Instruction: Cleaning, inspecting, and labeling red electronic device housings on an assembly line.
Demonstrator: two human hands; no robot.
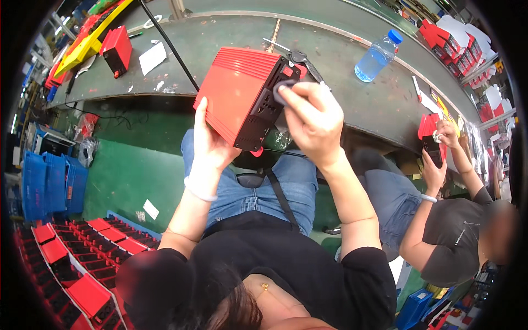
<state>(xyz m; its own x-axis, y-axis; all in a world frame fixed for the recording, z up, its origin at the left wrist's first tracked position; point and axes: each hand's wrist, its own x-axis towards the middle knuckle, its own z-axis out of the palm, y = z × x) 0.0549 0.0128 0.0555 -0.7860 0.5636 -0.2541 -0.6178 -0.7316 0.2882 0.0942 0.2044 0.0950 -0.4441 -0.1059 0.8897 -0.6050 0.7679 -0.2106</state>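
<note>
A red power inverter (pixel 234 91) with ribbed edges and a black end panel (pixel 268 104) is held up, tilted, above my lap at the bench's near edge. My left hand (pixel 214 144) grips its lower left side, thumb on the red face and the fingers partly hidden underneath. At the panel's upper part, my right hand (pixel 316 118) pinches a small dark grey cloth (pixel 281 93) against the surface. The panel has sockets and a red switch. Behind the inverter, a dark tool or cable piece (pixel 305 61) lies on the bench, partly hidden.
The green workbench (pixel 335 52) carries a blue-capped bottle (pixel 378 56), another red inverter (pixel 116 52) and white paper (pixel 152 58). At right, a co-worker (pixel 456 231) handles a red unit (pixel 429 129). Blue bins (pixel 52 181) and rows of red-and-black units (pixel 88 289) stand at left.
</note>
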